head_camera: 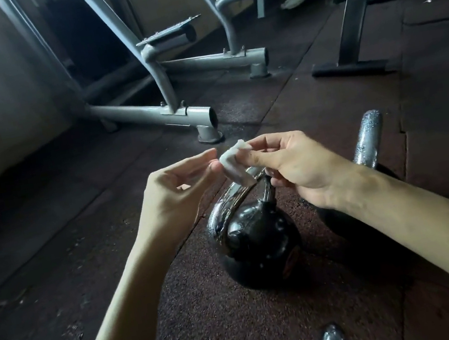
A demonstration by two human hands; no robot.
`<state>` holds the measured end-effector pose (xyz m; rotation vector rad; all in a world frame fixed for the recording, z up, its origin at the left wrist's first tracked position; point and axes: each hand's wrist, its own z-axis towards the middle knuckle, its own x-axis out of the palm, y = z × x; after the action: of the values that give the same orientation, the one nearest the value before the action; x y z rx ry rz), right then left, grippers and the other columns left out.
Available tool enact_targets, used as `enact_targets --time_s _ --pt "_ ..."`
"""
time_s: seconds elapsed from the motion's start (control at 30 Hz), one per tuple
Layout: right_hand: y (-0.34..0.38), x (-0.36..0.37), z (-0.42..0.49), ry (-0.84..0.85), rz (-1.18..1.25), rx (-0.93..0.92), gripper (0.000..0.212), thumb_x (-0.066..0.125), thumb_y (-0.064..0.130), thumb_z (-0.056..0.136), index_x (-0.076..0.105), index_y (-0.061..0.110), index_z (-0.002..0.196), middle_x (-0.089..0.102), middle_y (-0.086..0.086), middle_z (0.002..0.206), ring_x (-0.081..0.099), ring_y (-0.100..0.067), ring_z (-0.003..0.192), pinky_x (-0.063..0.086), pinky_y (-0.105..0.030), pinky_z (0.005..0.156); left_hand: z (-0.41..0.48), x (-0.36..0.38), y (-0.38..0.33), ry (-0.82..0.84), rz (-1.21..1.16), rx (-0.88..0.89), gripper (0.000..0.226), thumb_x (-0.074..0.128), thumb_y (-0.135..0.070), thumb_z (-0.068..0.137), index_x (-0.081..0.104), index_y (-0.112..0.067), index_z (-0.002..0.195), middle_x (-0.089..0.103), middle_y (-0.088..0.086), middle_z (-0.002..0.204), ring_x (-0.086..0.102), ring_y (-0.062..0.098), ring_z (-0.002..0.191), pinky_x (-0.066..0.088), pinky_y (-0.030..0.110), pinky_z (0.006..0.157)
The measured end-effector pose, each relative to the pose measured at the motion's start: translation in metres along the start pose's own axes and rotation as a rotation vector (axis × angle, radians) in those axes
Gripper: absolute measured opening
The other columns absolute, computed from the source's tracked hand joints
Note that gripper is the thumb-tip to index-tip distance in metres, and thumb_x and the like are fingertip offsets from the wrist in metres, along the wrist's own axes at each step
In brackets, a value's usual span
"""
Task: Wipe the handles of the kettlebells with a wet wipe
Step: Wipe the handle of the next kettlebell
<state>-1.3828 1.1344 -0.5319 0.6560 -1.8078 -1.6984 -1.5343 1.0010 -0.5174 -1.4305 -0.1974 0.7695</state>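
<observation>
The wet wipe (234,165) is pinched by the right hand (292,170). Its edge is met by the left hand (180,195), but a grip there cannot be told. The handle (230,201) of the kettlebell (259,238) stands on the floor (214,321) just below the wipe, with its long axis running from near left to far right.

My wet wipe (234,165), above the kettlebell (260,241), is white. The kettlebell has a black body and a silver handle (225,204). Behind it the machine frame (147,114) is grey; under it the floor (214,321) is dark red-brown, finely speckled.
</observation>
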Motion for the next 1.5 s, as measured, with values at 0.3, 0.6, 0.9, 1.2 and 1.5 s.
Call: enact_targets --time_s 0.3,0.6,0.9,1.2,1.5 --pt "-0.006 0.012 0.009 -0.045 -0.238 -0.116 0.013 0.082 0.027 0.086 0.079 0.022 0.098 0.078 0.007 0.084 0.06 0.009 0.057 0.042 -0.019 0.069 -0.015 -0.003 0.012 -0.111 -0.227 0.005 0.019 0.074 -0.019 0.093 0.079 -0.008 0.108 0.079 0.014 0.087 0.06 -0.004 0.051 0.043 0.007 0.053" --pt "-0.032 -0.026 0.035 0.111 -1.267 -0.568 0.042 0.075 0.033 0.089 0.068 0.047 0.128 0.069 0.025 0.123 0.035 -0.008 0.081 0.039 -0.029 0.086 -0.029 0.024 0.049 -0.348 0.348 0.113 0.019 0.08 -0.043 0.086 0.084 -0.032 0.101 0.078 -0.02 0.088 0.061 -0.018 0.069 0.035 0.004 0.056" --pt "-0.041 -0.032 0.038 0.119 -1.192 -0.662 0.041 0.077 0.032 0.089 0.07 0.045 0.127 0.069 0.029 0.117 0.035 -0.011 0.076 0.039 -0.029 0.076 -0.052 0.002 0.069 -0.115 0.526 0.23 0.019 0.07 -0.043 0.095 0.078 -0.035 0.11 0.074 -0.024 0.089 0.063 -0.002 0.068 0.054 0.029 0.072" --pt "-0.046 -0.032 0.037 0.082 -1.172 -0.676 0.039 0.074 0.031 0.089 0.07 0.041 0.127 0.06 0.035 0.115 0.043 -0.017 0.077 0.045 -0.032 0.072 -0.066 0.016 0.102 -0.396 0.334 0.249 0.019 0.074 -0.042 0.086 0.079 -0.042 0.104 0.064 -0.049 0.1 0.065 -0.013 0.085 0.055 0.037 0.074" --pt "-0.052 -0.033 0.039 0.093 -1.132 -0.624 0.042 0.068 0.038 0.088 0.069 0.043 0.13 0.066 0.022 0.132 0.039 -0.011 0.081 0.039 -0.028 0.077 -0.082 0.046 0.141 -0.573 0.297 0.212 0.014 0.076 -0.039 0.086 0.083 -0.035 0.098 0.072 -0.036 0.103 0.069 0.012 0.081 0.056 0.035 0.072"
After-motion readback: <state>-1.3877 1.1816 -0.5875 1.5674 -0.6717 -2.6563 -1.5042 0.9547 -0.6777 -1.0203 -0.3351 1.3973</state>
